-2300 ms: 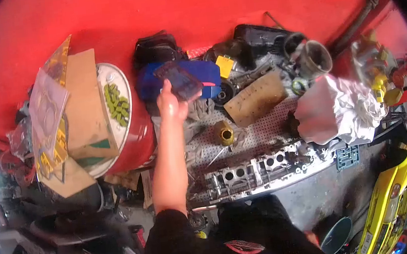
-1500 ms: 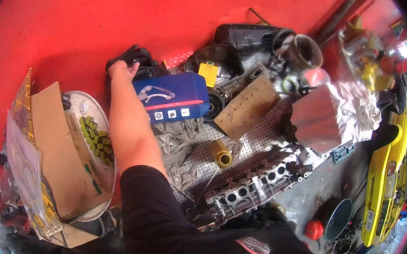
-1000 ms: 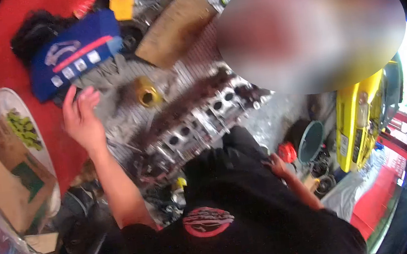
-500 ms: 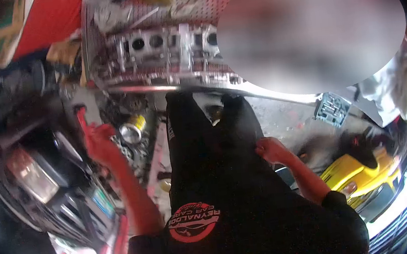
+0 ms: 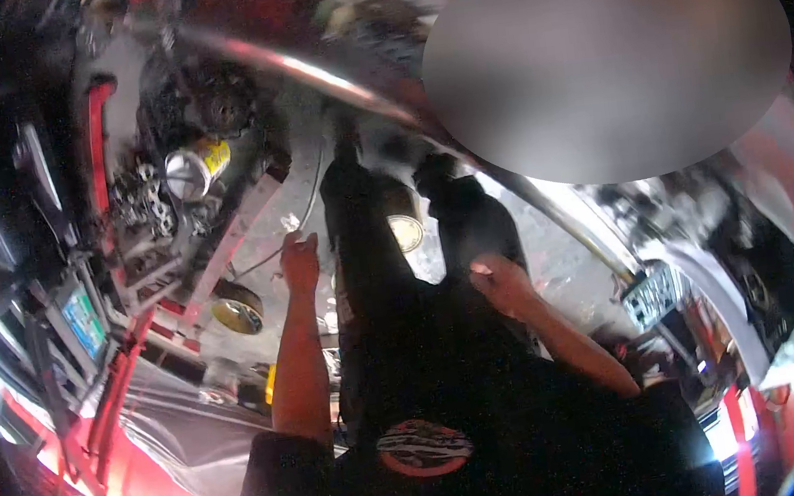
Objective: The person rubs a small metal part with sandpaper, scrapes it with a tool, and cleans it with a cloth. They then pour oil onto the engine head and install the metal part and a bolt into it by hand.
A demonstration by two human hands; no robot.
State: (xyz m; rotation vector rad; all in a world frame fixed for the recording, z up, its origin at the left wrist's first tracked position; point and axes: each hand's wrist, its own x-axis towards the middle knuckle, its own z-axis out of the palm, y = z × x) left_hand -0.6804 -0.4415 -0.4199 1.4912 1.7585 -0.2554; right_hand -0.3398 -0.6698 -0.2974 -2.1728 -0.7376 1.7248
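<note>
My left hand (image 5: 300, 261) hangs in front of my left thigh, its fingers loosely curled and nothing visible in them. The nearest thing to it is a red metal frame (image 5: 236, 229) on the floor to its left. My right hand (image 5: 502, 285) is closed in front of my right thigh, with the thumb side up. The inside of that fist is hidden, so whether it holds something cannot be made out. Both hands are apart from the things around them.
A bucket with a yellow label (image 5: 197, 171) stands among metal parts (image 5: 152, 202) at the left. A round can (image 5: 405, 232) shows between my legs. A long metal rail (image 5: 329, 77) crosses ahead. A tool case (image 5: 652, 297) lies at the right. A blurred oval hides the upper right.
The view has turned and moved; the engine block at the top is no longer visible. My left hand has come in from the far left toward my body, its fingers now more curled.
</note>
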